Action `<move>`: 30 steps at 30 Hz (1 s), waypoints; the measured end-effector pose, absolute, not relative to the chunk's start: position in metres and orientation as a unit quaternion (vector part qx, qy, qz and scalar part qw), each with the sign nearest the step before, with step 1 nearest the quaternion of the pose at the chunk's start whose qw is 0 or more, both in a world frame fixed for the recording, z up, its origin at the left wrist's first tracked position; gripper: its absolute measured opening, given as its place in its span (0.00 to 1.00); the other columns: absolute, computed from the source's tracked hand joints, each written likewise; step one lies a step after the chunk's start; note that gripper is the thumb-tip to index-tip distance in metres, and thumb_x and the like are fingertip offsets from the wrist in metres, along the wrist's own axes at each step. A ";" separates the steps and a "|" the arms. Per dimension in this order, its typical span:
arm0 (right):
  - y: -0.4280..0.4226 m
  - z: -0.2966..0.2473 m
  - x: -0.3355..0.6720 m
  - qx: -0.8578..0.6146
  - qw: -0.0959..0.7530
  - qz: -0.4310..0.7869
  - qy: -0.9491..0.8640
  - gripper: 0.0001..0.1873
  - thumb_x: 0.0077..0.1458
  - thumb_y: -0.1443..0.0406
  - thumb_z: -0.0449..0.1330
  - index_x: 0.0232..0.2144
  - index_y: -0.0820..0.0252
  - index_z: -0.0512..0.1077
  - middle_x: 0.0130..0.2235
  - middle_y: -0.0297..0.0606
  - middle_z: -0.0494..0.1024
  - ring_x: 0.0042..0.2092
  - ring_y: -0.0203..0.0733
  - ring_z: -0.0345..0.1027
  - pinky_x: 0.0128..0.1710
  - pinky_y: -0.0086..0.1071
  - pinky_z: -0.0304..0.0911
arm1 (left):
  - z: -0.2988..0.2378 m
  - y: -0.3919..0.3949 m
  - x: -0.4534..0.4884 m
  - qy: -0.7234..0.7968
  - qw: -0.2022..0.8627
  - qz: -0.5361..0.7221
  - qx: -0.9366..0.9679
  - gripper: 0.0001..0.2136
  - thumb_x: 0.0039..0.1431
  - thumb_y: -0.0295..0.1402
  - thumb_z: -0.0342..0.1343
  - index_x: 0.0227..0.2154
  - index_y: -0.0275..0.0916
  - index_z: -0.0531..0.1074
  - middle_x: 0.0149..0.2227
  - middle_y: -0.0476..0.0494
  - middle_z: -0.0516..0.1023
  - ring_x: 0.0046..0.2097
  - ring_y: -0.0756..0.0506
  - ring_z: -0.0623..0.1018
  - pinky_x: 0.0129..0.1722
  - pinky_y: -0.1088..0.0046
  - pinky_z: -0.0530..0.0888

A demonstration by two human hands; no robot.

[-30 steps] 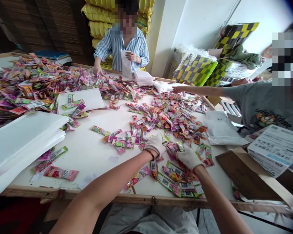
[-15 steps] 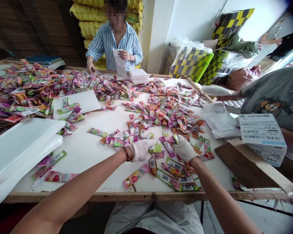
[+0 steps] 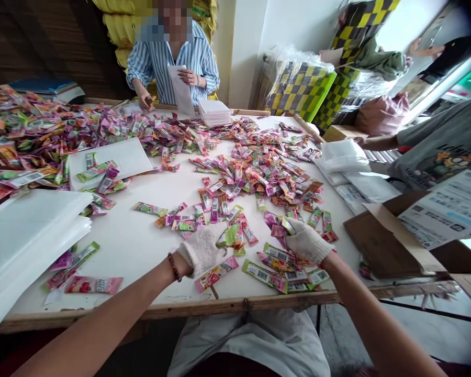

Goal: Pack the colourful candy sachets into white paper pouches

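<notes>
My left hand [image 3: 204,248], in a white knitted glove with a beaded bracelet at the wrist, is closed on a few green and orange sachets [image 3: 231,236] just above the table. My right hand [image 3: 305,242], gloved too, grips pink and purple sachets [image 3: 278,229] with a green-edged one by the thumb. Below it a small cluster of sachets [image 3: 265,275] lies on the white tabletop [image 3: 141,251]. One pink and orange sachet [image 3: 216,274] rests right beside my left glove. Beyond both hands spreads a loose heap of sachets [image 3: 255,173].
A stack of white bags [image 3: 27,235] fills the near left. Behind it are a big sachet heap [image 3: 35,131] and a white board [image 3: 113,162]. A co-worker across holds a white bag [image 3: 180,89]. At right, another person stands by white bags [image 3: 343,154] and an open carton [image 3: 380,243].
My left hand has moved left and towards me with its sachets; the right hand stays over nearly the same spot. The person at right has laid white bags down, and the labelled white box has tilted.
</notes>
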State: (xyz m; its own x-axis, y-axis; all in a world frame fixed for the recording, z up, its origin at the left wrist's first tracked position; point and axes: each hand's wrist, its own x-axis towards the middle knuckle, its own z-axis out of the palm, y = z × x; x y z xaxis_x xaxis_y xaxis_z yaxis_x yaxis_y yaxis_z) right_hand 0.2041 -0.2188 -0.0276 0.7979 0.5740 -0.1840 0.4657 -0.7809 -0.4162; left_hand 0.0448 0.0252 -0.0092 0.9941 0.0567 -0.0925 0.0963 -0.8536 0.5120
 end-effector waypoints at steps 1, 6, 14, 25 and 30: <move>-0.224 -0.028 0.200 -0.932 0.156 0.166 -0.281 0.18 0.46 0.67 0.56 0.42 0.59 0.71 0.37 0.39 0.79 0.35 0.41 0.70 0.32 0.28 0.58 | -0.013 0.024 0.036 0.073 0.260 -0.060 0.961 0.15 0.52 0.36 0.54 0.43 0.39 0.70 0.39 0.42 0.78 0.39 0.42 0.76 0.39 0.69 0.71; -0.229 -0.038 0.186 -0.926 0.004 0.227 -0.303 0.13 0.44 0.67 0.58 0.36 0.60 0.74 0.35 0.45 0.79 0.35 0.46 0.71 0.31 0.31 0.57 | -0.045 0.009 0.005 0.124 0.204 -0.179 0.954 0.15 0.48 0.39 0.59 0.39 0.40 0.72 0.40 0.39 0.78 0.41 0.37 0.78 0.39 0.65 0.72; -0.241 -0.032 0.189 -0.915 0.219 0.190 -0.279 0.19 0.46 0.69 0.56 0.42 0.58 0.72 0.35 0.36 0.79 0.33 0.40 0.70 0.31 0.27 0.62 | -0.034 0.021 0.013 -0.023 0.123 -0.006 0.992 0.10 0.54 0.29 0.51 0.39 0.39 0.72 0.42 0.39 0.77 0.44 0.41 0.74 0.46 0.64 0.70; -0.231 -0.055 0.167 -0.916 0.029 0.183 -0.356 0.25 0.42 0.65 0.59 0.46 0.58 0.75 0.44 0.49 0.79 0.45 0.57 0.73 0.43 0.41 0.66 | -0.041 0.003 0.088 -0.235 -0.055 -0.033 0.970 0.08 0.55 0.24 0.51 0.35 0.37 0.74 0.38 0.37 0.77 0.41 0.38 0.75 0.38 0.60 0.67; -0.237 -0.045 0.172 -0.908 0.177 0.183 -0.331 0.22 0.43 0.67 0.58 0.44 0.58 0.75 0.39 0.42 0.81 0.40 0.48 0.74 0.40 0.33 0.66 | -0.050 -0.008 0.053 -0.272 -0.037 -0.004 0.961 0.06 0.55 0.26 0.51 0.35 0.35 0.72 0.37 0.37 0.76 0.40 0.40 0.75 0.41 0.59 0.69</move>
